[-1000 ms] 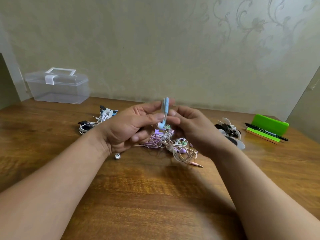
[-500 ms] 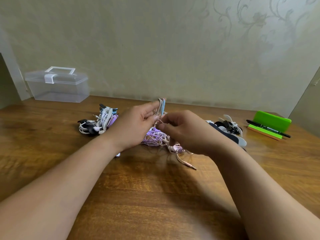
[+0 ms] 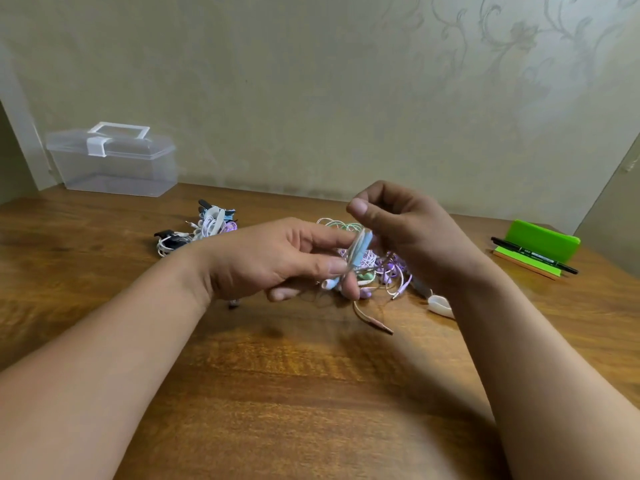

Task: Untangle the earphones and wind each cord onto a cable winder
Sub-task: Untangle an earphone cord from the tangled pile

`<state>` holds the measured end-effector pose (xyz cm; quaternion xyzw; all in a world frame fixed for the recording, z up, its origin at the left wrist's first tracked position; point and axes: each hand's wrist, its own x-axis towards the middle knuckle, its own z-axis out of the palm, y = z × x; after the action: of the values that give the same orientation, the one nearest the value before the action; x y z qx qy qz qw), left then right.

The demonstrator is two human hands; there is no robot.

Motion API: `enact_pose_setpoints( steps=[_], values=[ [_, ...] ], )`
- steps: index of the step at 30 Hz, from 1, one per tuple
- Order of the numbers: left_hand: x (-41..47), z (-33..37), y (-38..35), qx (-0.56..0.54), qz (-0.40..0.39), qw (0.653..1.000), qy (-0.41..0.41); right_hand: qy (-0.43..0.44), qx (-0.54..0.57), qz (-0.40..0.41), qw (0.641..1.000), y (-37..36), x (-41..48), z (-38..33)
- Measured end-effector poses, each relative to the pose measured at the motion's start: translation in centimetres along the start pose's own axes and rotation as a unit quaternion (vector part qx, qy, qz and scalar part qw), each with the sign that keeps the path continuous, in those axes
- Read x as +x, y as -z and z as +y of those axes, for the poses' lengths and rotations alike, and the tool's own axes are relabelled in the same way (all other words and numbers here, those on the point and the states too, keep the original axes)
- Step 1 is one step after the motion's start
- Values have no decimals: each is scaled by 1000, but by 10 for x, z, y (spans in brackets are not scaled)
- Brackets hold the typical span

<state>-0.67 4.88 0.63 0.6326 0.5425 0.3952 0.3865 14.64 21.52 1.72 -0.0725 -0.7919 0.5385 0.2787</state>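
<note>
The left hand (image 3: 273, 261) grips a light blue cable winder (image 3: 362, 249) between thumb and fingers above the middle of the tabletop (image 3: 311, 393). The right hand (image 3: 412, 237) is curled just beside it, thumb against forefinger; whether it pinches cord I cannot tell. The earphone tangle (image 3: 384, 268) lies behind them, partly hidden. Bare wood runs along the near edge. A clear box (image 3: 114, 168) sits at the far left corner, a green stand (image 3: 540, 237) near the right edge
</note>
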Motion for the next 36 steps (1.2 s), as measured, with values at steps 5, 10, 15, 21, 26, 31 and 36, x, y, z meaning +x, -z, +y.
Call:
enact_pose_setpoints(
  steps=[5,10,15,21,26,31,36],
  values=[
    [3,0,-1,-179,53,980,-70,-33,85,-18,996,-19,2,13],
    [13,-8,8,-211,222,947,-98,-18,-131,4,991,-34,0,10],
    [16,-17,13,17,346,936,-57,16,-322,-40,946,-42,-4,6],
    [12,-27,10,209,275,939,-2,40,-362,44,930,-17,-2,-2],
    [6,-14,8,259,191,946,31,33,-274,18,961,-5,-5,-9],
    [-2,3,3,155,93,981,68,35,-181,-43,982,-2,-6,-11],
    [-13,8,15,-6,-24,999,21,28,2,-114,993,8,-2,-4]
  ],
)
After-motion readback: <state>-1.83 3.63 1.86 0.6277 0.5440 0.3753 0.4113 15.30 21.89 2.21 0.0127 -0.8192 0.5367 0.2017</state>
